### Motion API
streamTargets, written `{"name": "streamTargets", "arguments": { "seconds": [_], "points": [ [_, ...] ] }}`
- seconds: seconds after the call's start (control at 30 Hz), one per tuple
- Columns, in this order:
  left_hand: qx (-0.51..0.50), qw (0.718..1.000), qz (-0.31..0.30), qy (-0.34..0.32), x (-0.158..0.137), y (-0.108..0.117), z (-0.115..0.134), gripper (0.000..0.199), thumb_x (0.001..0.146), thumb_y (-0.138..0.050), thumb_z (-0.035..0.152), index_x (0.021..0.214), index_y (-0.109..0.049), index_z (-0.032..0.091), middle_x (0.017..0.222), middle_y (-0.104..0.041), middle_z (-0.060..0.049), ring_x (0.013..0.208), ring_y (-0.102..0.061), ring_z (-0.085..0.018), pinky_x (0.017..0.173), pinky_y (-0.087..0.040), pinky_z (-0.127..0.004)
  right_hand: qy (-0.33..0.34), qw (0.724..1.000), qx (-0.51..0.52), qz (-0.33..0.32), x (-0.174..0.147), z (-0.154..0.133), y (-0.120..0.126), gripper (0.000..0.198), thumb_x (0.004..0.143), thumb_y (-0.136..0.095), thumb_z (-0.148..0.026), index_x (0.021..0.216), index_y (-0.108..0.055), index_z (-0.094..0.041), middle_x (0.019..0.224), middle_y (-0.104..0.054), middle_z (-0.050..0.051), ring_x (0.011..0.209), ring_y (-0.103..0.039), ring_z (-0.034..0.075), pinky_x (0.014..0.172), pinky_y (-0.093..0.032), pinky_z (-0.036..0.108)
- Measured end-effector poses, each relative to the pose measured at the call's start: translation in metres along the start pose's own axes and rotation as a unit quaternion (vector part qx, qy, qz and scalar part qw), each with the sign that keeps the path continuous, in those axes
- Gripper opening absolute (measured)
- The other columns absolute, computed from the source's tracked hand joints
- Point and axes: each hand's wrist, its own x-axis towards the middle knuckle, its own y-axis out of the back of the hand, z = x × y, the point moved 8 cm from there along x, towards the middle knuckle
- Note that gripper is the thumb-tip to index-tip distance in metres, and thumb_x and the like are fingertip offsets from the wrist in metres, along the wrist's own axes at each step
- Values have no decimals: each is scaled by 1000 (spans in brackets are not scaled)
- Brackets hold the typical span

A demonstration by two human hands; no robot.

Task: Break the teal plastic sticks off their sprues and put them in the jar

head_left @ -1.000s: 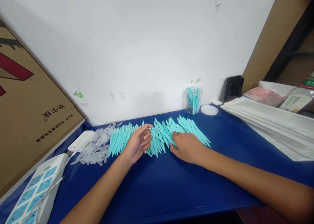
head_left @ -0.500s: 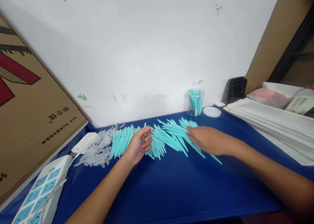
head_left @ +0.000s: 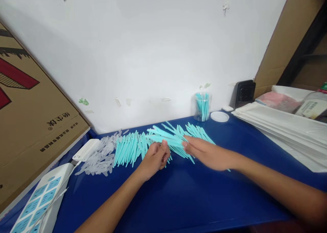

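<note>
My right hand (head_left: 208,153) is closed around one end of a loose bunch of slim turquoise eyebrow razors (head_left: 166,135), whose other ends fan out to the left. Just below that bunch is my left hand (head_left: 156,158), its fingers curled in and its thumb on top; whether anything is inside it is hidden. Behind and beside both hands, more turquoise razors (head_left: 127,149) lie in a long row of overlapping piles on the blue table (head_left: 194,202). At the row's left end is a heap of small translucent covers (head_left: 102,156).
Against the wall stands a clear jar (head_left: 203,107) with turquoise razors in it, beside a white round lid (head_left: 219,116). On the left are a power strip (head_left: 38,199), a white charger (head_left: 87,149) and a cardboard box (head_left: 33,107). White bags (head_left: 278,127) are stacked at right.
My right hand has moved left, bringing a bunch of razors up off the pile. My left hand has shifted slightly right and turned, its thumb now on top beside the bunch.
</note>
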Motion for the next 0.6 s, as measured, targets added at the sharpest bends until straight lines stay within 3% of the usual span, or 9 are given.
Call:
{"name": "streamTargets", "arguments": {
  "seconds": [0.07,0.17,0.23,0.3,0.4,0.5,0.6],
  "points": [
    [-9,1000,18,-2,-1,-1,0,57,95,-51,72,81,-61,18,53,-32,8,42,-25,-7,42,-24,-21,5,999,29,-27,-1,-6,-20,41,110,-26,-54,90,-43,-23,78,-48,-1,69,-42,16,69,-43,32],
    [-29,998,49,-1,-3,0,2,50,96,-55,67,108,-66,19,53,-34,9,43,-27,-9,43,-27,-20,16,996,63,-53,-2,-12,-37,40,111,-27,-53,87,-41,-23,72,-48,-3,64,-41,15,66,-41,32],
    [-22,998,57,0,-5,-1,3,49,96,-56,64,109,-67,18,50,-33,9,43,-28,-9,43,-27,-20,0,994,83,-77,-3,-11,-44,45,111,-27,-54,83,-42,-22,70,-50,-3,60,-45,13,64,-42,31],
    [-4,998,61,2,-6,-1,3,49,97,-54,65,102,-68,17,48,-32,9,42,-27,-9,43,-27,-21,-43,987,111,-107,-4,-8,-51,50,110,-27,-58,81,-46,-21,69,-53,-2,55,-49,12,58,-44,29],
    [44,997,59,-7,-7,-3,3,55,99,-52,65,72,-60,17,45,-32,7,41,-28,-8,44,-27,-23,-87,971,181,-128,-4,-7,-61,53,107,-31,-64,84,-50,-20,66,-55,-2,51,-55,13,55,-49,29],
    [86,994,53,-41,-9,-7,8,67,100,-51,61,50,-41,19,43,-31,4,42,-28,-7,45,-23,-25,-52,963,251,-88,0,-13,-63,49,106,-39,-64,91,-51,-20,72,-62,-1,61,-62,15,67,-54,32],
    [99,992,58,-52,-10,-7,10,72,100,-53,60,45,-34,19,41,-27,4,41,-24,-6,45,-17,-27,-43,961,270,-39,3,-11,-63,46,103,-45,-65,92,-48,-21,68,-58,-4,58,-59,14,70,-54,32]
  ]
}}
